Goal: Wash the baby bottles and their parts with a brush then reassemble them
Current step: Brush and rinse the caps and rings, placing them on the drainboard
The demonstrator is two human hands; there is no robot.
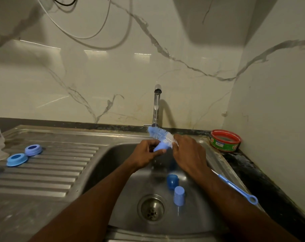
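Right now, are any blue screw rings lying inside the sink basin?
No: the blue rings lie on the ribbed drainboard; the basin holds only two blue caps.

Dim warm light, glare streaks on wall tiles, wide-angle edge bending

Both forearms reach forward, the left hand with fingers curled, the right hand knuckles-up beside it.

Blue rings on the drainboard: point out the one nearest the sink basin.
The lighter, lavender-blue ring, farthest right and back; the brighter blue ring lies left of it.
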